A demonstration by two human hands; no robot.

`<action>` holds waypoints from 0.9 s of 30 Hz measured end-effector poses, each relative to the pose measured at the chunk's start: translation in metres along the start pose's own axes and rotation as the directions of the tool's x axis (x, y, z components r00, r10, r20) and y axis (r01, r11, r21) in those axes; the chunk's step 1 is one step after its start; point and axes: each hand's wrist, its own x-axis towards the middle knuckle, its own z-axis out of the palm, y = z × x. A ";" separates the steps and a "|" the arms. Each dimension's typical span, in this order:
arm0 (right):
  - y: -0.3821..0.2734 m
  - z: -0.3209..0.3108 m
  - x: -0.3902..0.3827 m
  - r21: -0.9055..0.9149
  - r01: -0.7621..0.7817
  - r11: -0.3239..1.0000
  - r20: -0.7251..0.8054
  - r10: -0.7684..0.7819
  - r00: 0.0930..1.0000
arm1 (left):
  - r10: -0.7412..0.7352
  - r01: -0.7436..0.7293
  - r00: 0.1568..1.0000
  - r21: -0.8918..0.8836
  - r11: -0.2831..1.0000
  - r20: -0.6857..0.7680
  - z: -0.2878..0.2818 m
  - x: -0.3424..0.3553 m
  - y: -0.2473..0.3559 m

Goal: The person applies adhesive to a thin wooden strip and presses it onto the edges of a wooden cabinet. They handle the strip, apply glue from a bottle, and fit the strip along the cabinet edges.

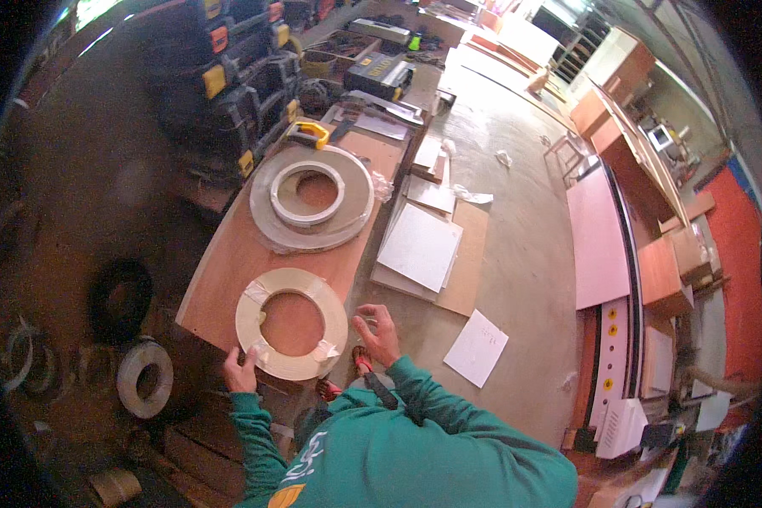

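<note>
A cream roll of edge banding [334,320], with clear tape at several spots, lies flat on the near end of a reddish-brown wooden board [210,288]. My left hand [240,371] is at the roll's lower left rim, its fingers and thumb closed on that edge. Just off the right side of the roll is my right hand [381,334]; its fingers are half bent and apart, with nothing in them. Farther along the board sits a larger pale roll [267,207] with a smaller white roll [281,193] on top.
A yellow-handled saw [311,134] lies beyond the rolls. Stacked dark toolboxes [237,102] rise at the back left. White panels [419,245] and a loose white sheet [477,347] lie on the floor to the right. Another roll [145,378] stands at the lower left.
</note>
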 end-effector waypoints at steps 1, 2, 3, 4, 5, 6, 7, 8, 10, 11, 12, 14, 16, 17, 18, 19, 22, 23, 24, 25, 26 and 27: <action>0.013 -0.009 -0.003 0.033 -0.094 0.995 -0.005 0.095 0.995 | 0.016 -0.017 1.000 0.083 0.996 0.012 -0.007 0.011 0.022; 0.025 -0.022 -0.009 -0.047 -0.116 0.992 0.007 0.117 0.993 | 0.027 -0.029 1.000 0.163 0.986 0.013 -0.012 0.015 0.039; 0.037 -0.036 -0.015 -0.126 -0.131 0.983 0.020 0.134 0.991 | 0.095 -0.076 0.993 0.229 0.970 -0.070 -0.014 0.017 0.046; 0.052 -0.051 -0.025 -0.205 -0.146 0.968 0.031 0.156 0.987 | 0.165 -0.115 0.975 0.297 0.948 -0.148 -0.015 0.019 0.051; 0.072 -0.066 -0.038 -0.231 -0.206 0.951 0.020 0.216 0.976 | 0.241 -0.150 0.946 0.364 0.919 -0.218 -0.012 0.023 0.057; 0.098 -0.081 -0.054 -0.254 -0.263 0.931 0.012 0.275 0.961 | 0.213 -0.156 0.962 0.297 0.942 -0.169 -0.010 0.028 0.062; 0.131 -0.100 -0.074 -0.295 -0.356 0.887 0.006 0.375 0.927 | 0.217 -0.172 0.967 0.285 0.943 -0.133 -0.001 0.028 0.072; 0.163 -0.118 -0.094 -0.331 -0.443 0.834 0.000 0.469 0.883 | 0.221 -0.187 0.970 0.275 0.943 -0.101 0.011 0.024 0.085; 0.207 -0.150 -0.144 -0.236 -0.591 0.771 -0.063 0.595 0.801 | 0.267 -0.246 0.963 0.298 0.923 -0.032 0.034 0.008 0.107; 0.248 -0.175 -0.171 -0.284 -0.663 0.692 -0.063 0.677 0.734 | 0.292 -0.278 0.956 0.310 0.909 0.000 0.048 -0.002 0.113; 0.299 -0.203 -0.205 -0.317 -0.734 0.601 -0.079 0.754 0.652 | 0.328 -0.325 0.944 0.320 0.890 0.048 0.064 -0.011 0.123; 0.381 -0.251 -0.278 -0.251 -0.888 0.384 -0.266 0.855 0.445 | 0.361 -0.371 0.928 0.264 0.890 0.087 0.093 -0.030 0.144; 0.343 -0.263 -0.289 -0.035 -0.965 0.259 -0.127 0.957 0.262 | 0.466 -0.480 0.877 0.208 0.852 0.115 0.123 -0.045 0.162; 0.333 -0.276 -0.299 0.049 -0.969 0.243 -0.128 0.963 0.235 | 0.435 -0.461 0.884 0.162 0.873 0.172 0.141 -0.055 0.177; 0.333 -0.289 -0.312 0.128 -0.966 0.225 -0.129 0.970 0.208 | 0.400 -0.432 0.888 0.116 0.894 0.229 0.161 -0.067 0.192; 0.335 -0.303 -0.320 0.206 -0.957 0.205 -0.128 0.975 0.182 | 0.364 -0.399 0.886 0.073 0.914 0.288 0.181 -0.078 0.204; 0.343 -0.344 -0.314 0.256 -0.939 0.231 -0.131 0.970 0.203 | 0.431 -0.480 0.825 0.049 0.876 0.366 0.262 -0.095 0.202; 0.345 -0.359 -0.309 0.276 -0.928 0.251 -0.149 0.965 0.217 | 0.402 -0.450 0.817 0.019 0.893 0.414 0.290 -0.101 0.200; 0.358 -0.376 -0.311 0.293 -0.902 0.318 -0.172 0.945 0.278 | 0.271 -0.292 0.820 -0.039 0.956 0.504 0.317 -0.111 0.200; 0.381 -0.398 -0.313 0.303 -0.872 0.386 -0.201 0.920 0.337 | 0.215 -0.267 0.801 0.012 0.964 0.559 0.344 -0.121 0.189; 0.398 -0.414 -0.312 0.315 -0.831 0.459 -0.225 0.887 0.404 | 0.164 -0.255 0.781 0.068 0.965 0.603 0.367 -0.128 0.165; 0.405 -0.425 -0.306 0.331 -0.814 0.478 -0.254 0.876 0.411 | 0.110 -0.246 0.762 0.129 0.961 0.638 0.387 -0.135 0.136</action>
